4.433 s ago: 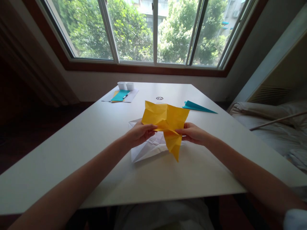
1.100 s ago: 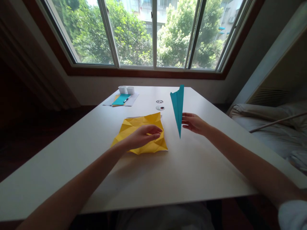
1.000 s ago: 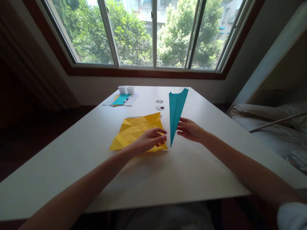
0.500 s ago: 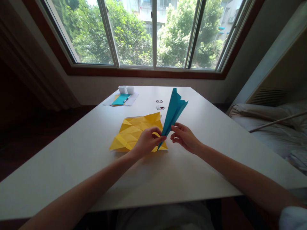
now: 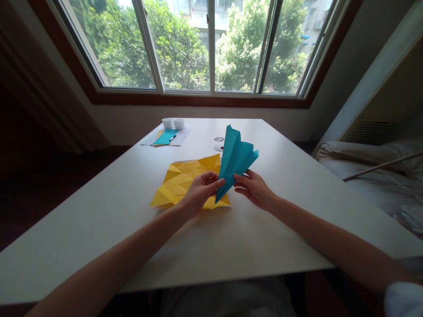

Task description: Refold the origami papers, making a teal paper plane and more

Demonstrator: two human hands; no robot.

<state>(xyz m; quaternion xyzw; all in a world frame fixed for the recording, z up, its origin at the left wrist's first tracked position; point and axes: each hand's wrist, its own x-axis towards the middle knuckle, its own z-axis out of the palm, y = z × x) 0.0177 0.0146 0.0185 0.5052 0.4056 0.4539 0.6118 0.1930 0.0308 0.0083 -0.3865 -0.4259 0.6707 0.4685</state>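
Observation:
A folded blue paper (image 5: 236,158) is held up over the table, its narrow point downward and its pleats fanned out at the top. My left hand (image 5: 203,189) pinches its left edge near the point, thumb in front. On the other side my right hand (image 5: 254,188) grips the right edge between thumb and fingers. Beneath and behind my left hand lies a creased yellow paper (image 5: 185,178), spread out with raised corners. Part of it is hidden by the hand and the blue paper.
At the far left of the white table (image 5: 277,233) stand two small white containers (image 5: 173,123). By them are blue sheets (image 5: 165,137) and a pen (image 5: 174,136) on white paper. Two small round items (image 5: 218,147) lie behind the blue paper. A window is beyond.
The blue paper has turned and spread wider, showing more of its pleated face, and its top has tilted left. My right hand now grips its right edge.

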